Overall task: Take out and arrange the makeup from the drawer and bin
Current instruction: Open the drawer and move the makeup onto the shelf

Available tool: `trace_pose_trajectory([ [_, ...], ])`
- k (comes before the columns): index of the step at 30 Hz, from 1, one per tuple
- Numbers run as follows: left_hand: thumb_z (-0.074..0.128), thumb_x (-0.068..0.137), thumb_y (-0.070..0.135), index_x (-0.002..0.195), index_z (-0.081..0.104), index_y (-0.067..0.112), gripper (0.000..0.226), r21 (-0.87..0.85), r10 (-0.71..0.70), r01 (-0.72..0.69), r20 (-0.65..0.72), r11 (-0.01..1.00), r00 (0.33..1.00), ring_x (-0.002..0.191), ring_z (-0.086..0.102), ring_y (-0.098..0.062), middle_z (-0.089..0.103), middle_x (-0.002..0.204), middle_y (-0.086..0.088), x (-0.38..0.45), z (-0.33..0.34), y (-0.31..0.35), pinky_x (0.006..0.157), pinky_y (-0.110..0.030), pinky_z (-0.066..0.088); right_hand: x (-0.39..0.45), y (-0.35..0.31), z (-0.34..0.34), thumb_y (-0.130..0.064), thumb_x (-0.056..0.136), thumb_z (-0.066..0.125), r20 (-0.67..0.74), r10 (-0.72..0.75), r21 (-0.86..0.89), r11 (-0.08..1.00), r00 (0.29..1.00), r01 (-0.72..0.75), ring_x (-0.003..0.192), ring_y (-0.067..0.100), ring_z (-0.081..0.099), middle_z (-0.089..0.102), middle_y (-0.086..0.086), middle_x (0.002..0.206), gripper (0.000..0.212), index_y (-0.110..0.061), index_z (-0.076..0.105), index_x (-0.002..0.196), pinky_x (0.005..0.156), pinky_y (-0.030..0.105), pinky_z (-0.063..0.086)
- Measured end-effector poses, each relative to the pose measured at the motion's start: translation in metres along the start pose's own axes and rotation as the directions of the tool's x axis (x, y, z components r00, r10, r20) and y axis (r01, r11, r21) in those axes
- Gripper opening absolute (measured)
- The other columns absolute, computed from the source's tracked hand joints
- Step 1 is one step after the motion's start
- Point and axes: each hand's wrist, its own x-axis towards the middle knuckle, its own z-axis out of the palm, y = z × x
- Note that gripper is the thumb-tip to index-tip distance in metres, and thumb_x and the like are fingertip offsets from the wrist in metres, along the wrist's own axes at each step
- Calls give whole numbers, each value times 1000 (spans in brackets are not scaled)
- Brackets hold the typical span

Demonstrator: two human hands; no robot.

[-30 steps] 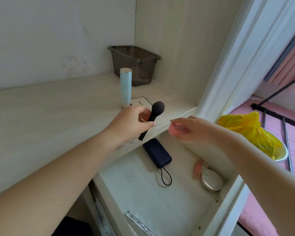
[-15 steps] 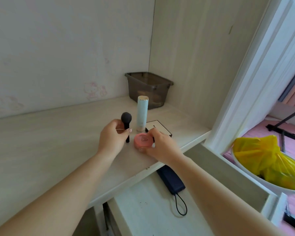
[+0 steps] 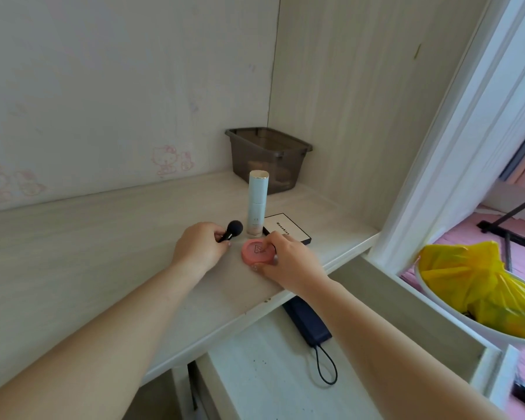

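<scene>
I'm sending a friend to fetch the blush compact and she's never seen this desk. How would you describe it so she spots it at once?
Find the brown bin in the desk's back corner, then the tall pale tube standing before it. Just in front of the tube, held by the right hand, lies the blush compact. It is the only round, flat, pink thing there, with a triangle on its lid.

Both forearms are bare, no sleeves, watches or bracelets showing. The left hand (image 3: 198, 250) and right hand (image 3: 288, 259) wear no rings; fingernails look short and pale.
</scene>
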Motion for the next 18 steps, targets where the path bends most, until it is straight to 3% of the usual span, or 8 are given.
trace_pose_trajectory([
  [3, 65, 83, 21, 104, 70, 21, 21, 99, 14, -18, 43, 995, 999, 99, 62, -23, 70, 104, -1, 1, 2, 3, 79, -29, 46, 2, 1, 1, -47, 80, 64, 11, -8, -6, 1000, 1000, 8, 98, 19, 55, 53, -2, 115, 45, -24, 47, 114, 80, 33, 48],
  [7, 73, 78, 29, 118, 57, 18, 45, 54, 0, 0, 2, 999, 1000, 104, 58, -23, 61, 112, -1, -1, 1, 3, 82, -32, 44, -7, 4, -9, -43, 81, 66, -8, -78, -9, 997, 997, 78, 102, 16, 54, 46, -3, 127, 47, -25, 48, 121, 82, 30, 47],
  [9, 72, 78, 29, 108, 54, 19, 36, 42, 90, -85, -120, 995, 989, 95, 56, -20, 55, 102, 1, -11, -2, 13, 73, -30, 41, -18, 13, -24, -43, 81, 66, -102, -116, 23, 993, 988, 119, 92, 7, 53, 46, -8, 123, 45, -25, 51, 120, 77, 21, 44],
  [12, 69, 80, 21, 90, 55, 23, 18, 3, 332, -340, -226, 940, 916, 74, 49, -5, 50, 84, 10, -35, -5, 40, 62, -24, 33, -38, 38, -54, -43, 82, 65, -195, -127, 63, 988, 972, 142, 66, -5, 45, 50, -19, 100, 29, -27, 56, 106, 62, 10, 35],
  [14, 68, 81, 22, 86, 54, 28, 16, -40, 462, -469, -112, 882, 879, 69, 49, 0, 51, 78, 14, -53, 7, 67, 64, -23, 40, -58, 67, -72, -37, 83, 66, -172, -72, 26, 997, 982, 77, 60, -4, 45, 52, -20, 87, 15, -31, 55, 92, 59, 12, 36],
  [16, 69, 80, 30, 89, 56, 33, 16, -106, 511, -500, 150, 859, 846, 72, 53, 0, 57, 81, 15, -66, 29, 90, 71, -27, 45, -75, 100, -81, -31, 82, 64, -106, 19, -48, 999, 994, -24, 61, -2, 48, 57, -16, 83, 11, -33, 54, 82, 60, 19, 39],
  [18, 70, 79, 34, 98, 61, 31, 21, -175, 507, -482, 428, 859, 748, 81, 58, -4, 63, 89, 14, -78, 59, 109, 79, -29, 49, -90, 132, -79, -27, 80, 61, 36, 136, -175, 976, 990, -127, 68, 4, 55, 61, -12, 83, 11, -35, 54, 77, 65, 23, 46],
])
